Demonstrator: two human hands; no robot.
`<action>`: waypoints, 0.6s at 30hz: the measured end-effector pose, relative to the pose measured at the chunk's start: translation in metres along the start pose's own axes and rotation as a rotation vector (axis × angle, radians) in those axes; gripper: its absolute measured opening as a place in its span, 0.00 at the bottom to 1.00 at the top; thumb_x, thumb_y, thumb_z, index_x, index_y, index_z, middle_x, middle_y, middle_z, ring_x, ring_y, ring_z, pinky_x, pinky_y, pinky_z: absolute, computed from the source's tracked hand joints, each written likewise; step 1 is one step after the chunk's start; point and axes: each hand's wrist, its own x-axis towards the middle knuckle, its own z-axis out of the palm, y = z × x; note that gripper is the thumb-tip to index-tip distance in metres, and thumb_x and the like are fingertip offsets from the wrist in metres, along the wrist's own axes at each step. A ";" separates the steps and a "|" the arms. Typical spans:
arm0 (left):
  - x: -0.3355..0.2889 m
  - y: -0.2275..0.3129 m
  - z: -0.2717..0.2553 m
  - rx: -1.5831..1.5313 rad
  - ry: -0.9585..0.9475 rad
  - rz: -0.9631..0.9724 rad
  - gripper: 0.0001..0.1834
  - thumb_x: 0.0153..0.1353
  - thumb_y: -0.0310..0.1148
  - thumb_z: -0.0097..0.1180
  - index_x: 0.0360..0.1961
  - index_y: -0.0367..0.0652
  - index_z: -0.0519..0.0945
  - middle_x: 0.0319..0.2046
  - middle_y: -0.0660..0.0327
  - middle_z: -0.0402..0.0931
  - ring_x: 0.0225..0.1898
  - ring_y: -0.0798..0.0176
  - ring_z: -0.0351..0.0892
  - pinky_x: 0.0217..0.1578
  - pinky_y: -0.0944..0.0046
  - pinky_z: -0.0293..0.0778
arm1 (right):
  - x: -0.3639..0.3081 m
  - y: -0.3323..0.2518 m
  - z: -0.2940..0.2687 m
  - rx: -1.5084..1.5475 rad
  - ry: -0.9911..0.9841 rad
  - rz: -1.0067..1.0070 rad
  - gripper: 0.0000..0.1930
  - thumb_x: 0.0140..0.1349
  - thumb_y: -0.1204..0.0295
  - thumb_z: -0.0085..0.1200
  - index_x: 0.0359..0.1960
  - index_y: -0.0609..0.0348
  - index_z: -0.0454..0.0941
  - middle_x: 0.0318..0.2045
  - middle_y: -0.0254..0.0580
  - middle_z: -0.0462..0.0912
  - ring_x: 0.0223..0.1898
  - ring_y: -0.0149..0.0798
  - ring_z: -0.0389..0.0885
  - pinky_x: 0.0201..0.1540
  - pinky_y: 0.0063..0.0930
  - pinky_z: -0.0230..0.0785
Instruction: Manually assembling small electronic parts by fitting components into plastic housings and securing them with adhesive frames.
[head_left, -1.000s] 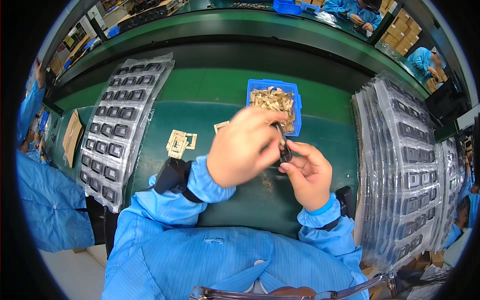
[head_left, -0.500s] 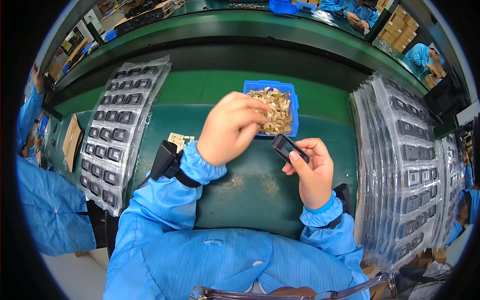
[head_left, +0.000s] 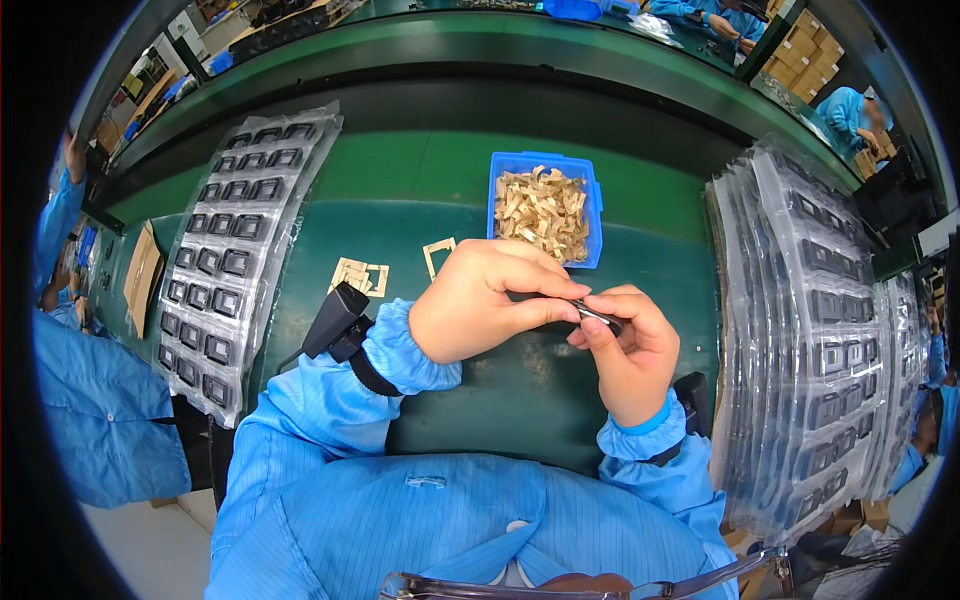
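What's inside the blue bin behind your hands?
The blue bin holds a loose heap of tan frame pieces, piled nearly to the rim. The bin's floor and whatever lies beneath the heap are covered.

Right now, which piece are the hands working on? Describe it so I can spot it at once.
On the green bench, below the blue bin of tan parts, the left hand and right hand meet. Pinched between their fingertips is a small dark part, unlike the tan frames lying flat.

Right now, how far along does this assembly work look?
Done: cannot be told; the bagged tray of small black parts on the left shows no finished count. In hand: the left hand and right hand pinch one small dark part together. Left: the blue bin holds many tan pieces, and bagged trays are stacked on the right.
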 end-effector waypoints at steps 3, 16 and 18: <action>-0.001 -0.003 0.002 0.029 0.025 0.062 0.12 0.53 0.23 0.72 0.41 0.39 0.89 0.35 0.56 0.87 0.36 0.60 0.87 0.36 0.65 0.82 | 0.001 0.000 0.001 -0.014 0.014 -0.041 0.09 0.64 0.85 0.59 0.46 0.69 0.81 0.41 0.46 0.80 0.38 0.33 0.83 0.40 0.24 0.81; -0.008 0.004 0.019 0.458 0.072 0.254 0.09 0.54 0.29 0.71 0.34 0.39 0.84 0.30 0.57 0.85 0.30 0.55 0.85 0.29 0.59 0.78 | -0.005 -0.011 0.006 -0.093 0.160 0.211 0.11 0.73 0.72 0.54 0.44 0.71 0.83 0.34 0.45 0.83 0.30 0.29 0.83 0.27 0.20 0.81; -0.010 0.003 0.017 0.480 0.049 0.252 0.09 0.54 0.29 0.71 0.34 0.39 0.83 0.29 0.57 0.83 0.29 0.54 0.84 0.29 0.59 0.78 | -0.005 -0.010 0.006 -0.089 0.148 0.229 0.14 0.75 0.69 0.52 0.45 0.71 0.83 0.33 0.45 0.83 0.30 0.29 0.83 0.27 0.21 0.81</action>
